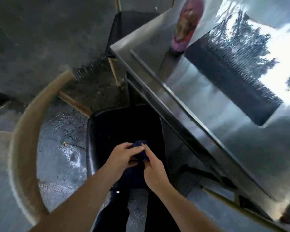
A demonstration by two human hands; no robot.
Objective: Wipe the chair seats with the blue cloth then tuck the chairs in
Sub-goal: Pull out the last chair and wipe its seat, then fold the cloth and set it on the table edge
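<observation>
A chair with a black seat (pixel 110 131) and a curved tan wooden backrest (pixel 22 131) stands just left of the steel table (pixel 199 91). Over the seat's near half, my left hand (pixel 124 158) and my right hand (pixel 151 168) meet, both gripping a bunched dark blue cloth (pixel 141 149). Most of the cloth is hidden between my fingers. A second chair with a dark seat (pixel 129 24) and thin wooden legs stands at the table's far corner. The view is blurred by motion.
On the shiny table lie a dark mat (pixel 229 77) and a pink bottle (pixel 186 25). The floor (pixel 60 158) is wet grey concrete. A wooden chair rail (pixel 238 208) pokes out under the table at the lower right. My dark trouser legs stand below the seat.
</observation>
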